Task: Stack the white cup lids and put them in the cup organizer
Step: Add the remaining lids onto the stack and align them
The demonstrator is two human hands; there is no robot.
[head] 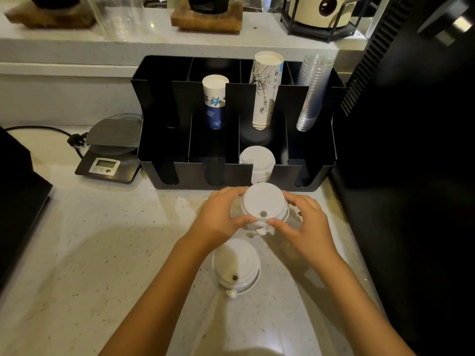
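Observation:
A small stack of white cup lids (263, 202) is held between both hands just in front of the black cup organizer (164, 140). My left hand (221, 217) grips its left side and my right hand (303, 222) its right side. Another stack of white lids (257, 160) stands in the organizer's front row, third slot from the left. A loose white lid (235, 265) lies on the counter below my hands, between my forearms.
The organizer's back row holds two sleeves of paper cups (214, 98) (264, 91) and a stack of clear lids (312, 91). A digital scale (108, 160) sits to the left with a cable. A dark machine (411, 124) stands on the right.

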